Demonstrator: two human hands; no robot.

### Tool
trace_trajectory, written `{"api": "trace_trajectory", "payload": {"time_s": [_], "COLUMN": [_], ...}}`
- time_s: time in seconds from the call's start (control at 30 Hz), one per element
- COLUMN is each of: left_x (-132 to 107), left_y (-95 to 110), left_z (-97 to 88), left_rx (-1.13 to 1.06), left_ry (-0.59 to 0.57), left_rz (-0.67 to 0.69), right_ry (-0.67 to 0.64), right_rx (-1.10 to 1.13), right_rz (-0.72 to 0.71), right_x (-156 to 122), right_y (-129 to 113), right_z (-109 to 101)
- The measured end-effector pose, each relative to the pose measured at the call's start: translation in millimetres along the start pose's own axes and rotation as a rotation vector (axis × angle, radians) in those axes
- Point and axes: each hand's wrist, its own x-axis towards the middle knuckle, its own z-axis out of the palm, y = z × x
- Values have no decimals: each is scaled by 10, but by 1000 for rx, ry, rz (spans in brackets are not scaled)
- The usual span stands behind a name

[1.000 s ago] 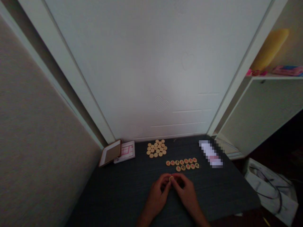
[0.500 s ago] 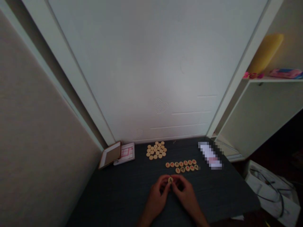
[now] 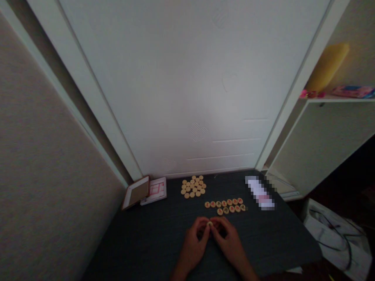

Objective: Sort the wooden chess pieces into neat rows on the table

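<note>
Between the fingertips of my left hand (image 3: 197, 239) and my right hand (image 3: 225, 235) is a small round xiangqi piece (image 3: 209, 223), mostly covered by the fingers. Both hands are closed in a pinch on it, over the front part of the dark table. Just beyond my right hand lie two rows of xiangqi pieces (image 3: 224, 203) with red or dark characters facing up. Farther back, a loose cluster of pale xiangqi pieces (image 3: 195, 190) shows blank faces.
An open box (image 3: 136, 193) and a white case with red lines (image 3: 156, 190) sit at the table's back left. A blurred-out white item (image 3: 259, 192) lies at the right. The white panel (image 3: 190, 97) rises behind the dark table (image 3: 140, 242). A white box with cables (image 3: 336, 238) stands off the right edge.
The piece in my fingers has turned, so its dark character no longer shows clearly. My hands stay in nearly the same place, and the pieces on the table have not moved.
</note>
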Motion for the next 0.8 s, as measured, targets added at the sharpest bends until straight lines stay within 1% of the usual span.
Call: {"api": "trace_trajectory", "payload": {"time_s": [0.1,0.27,0.43,0.63,0.8], "left_x": [10,16,-3,15,-5], "left_y": [-35,-66,-54,-96,-97], "left_z": [-5,-22,-25,-16,-8], "left_rx": [-13,28,29,160,250], "left_ry": [2,17,-44,-8,4], "left_rz": [9,0,22,31,69], "right_ry": [0,-22,1,32,85], "right_rx": [2,-21,-21,-23,-98], "right_rz": [-2,6,35,45,-19], "right_x": [-18,-21,-13,-14,-24], "right_y": [13,-37,-57,16,89], "right_z": [15,7,-22,-6,-25]}}
